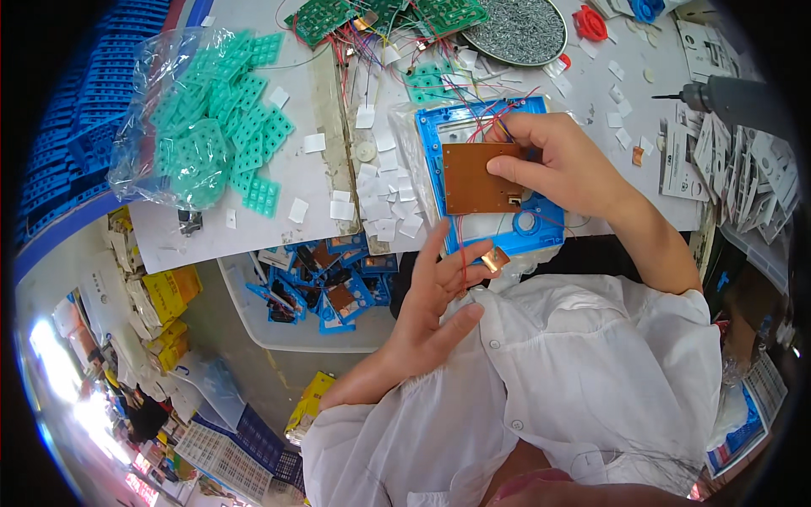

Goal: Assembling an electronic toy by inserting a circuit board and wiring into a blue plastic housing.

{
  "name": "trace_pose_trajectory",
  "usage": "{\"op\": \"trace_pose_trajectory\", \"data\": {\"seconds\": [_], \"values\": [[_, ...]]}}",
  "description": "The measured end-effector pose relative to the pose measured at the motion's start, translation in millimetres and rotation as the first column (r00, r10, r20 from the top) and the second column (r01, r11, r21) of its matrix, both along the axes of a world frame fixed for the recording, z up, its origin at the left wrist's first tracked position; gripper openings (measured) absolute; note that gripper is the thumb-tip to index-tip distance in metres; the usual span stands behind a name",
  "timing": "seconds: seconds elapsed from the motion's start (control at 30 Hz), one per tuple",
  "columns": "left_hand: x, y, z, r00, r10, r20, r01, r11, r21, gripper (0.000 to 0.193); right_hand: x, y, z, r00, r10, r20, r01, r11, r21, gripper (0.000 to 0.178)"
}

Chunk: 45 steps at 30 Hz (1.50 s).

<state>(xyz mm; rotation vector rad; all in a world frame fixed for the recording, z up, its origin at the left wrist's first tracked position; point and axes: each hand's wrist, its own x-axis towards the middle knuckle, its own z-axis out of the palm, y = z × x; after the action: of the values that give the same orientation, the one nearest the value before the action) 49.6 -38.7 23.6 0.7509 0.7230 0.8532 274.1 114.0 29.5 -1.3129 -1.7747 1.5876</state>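
My right hand [562, 160] grips a brown circuit board [473, 182] by its right side, thumb on the face and fingers behind. The board is over a blue plastic housing [545, 221] at the table's front edge. Thin red wires [498, 114] run from the housing's top side, and others hang below the board. My left hand [435, 308] is in front of the housing, fingers spread and thumb apart. A small copper-coloured piece [496, 259] is against its fingertips, with red wires crossing the fingers; whether they pinch it is unclear.
Green rubber keypads [253, 127] spill from a clear bag at left. Behind are green circuit boards [321, 19] and a dish of screws [519, 34]. An electric screwdriver [735, 101] juts in from the right. Below the table, a bin [296, 342] holds blue assemblies.
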Motion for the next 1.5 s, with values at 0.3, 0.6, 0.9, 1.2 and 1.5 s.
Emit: {"op": "trace_pose_trajectory", "data": {"seconds": [0.3, 0.6, 0.9, 1.2, 1.5], "values": [[-6, 8, 8, 0.958, -0.142, -0.251, 0.160, 0.986, 0.052, 0.079, -13, 15, 15, 0.906, 0.188, 0.379, -0.291, 0.927, 0.236, 0.019], [-12, 71, 23, 0.395, 0.465, -0.792, 0.605, 0.517, 0.605, 0.050, -16, 19, 10, 0.865, 0.219, 0.452, -0.396, 0.851, 0.344, 0.025], [-9, 73, 10, 0.259, 0.480, -0.838, 0.781, 0.407, 0.474, 0.056, 2, -21, 25, 0.907, 0.094, 0.411, -0.378, 0.613, 0.694, 0.046], [-16, 89, 16, 0.284, 0.392, -0.875, 0.827, 0.361, 0.431, 0.056, -6, -50, 9, 0.768, 0.168, 0.618, -0.573, 0.613, 0.545, 0.067], [22, 254, 25, 0.538, 0.527, -0.659, 0.594, 0.318, 0.739, 0.015, -11, -52, 20, 0.747, 0.148, 0.648, -0.578, 0.627, 0.523, 0.068]]}}
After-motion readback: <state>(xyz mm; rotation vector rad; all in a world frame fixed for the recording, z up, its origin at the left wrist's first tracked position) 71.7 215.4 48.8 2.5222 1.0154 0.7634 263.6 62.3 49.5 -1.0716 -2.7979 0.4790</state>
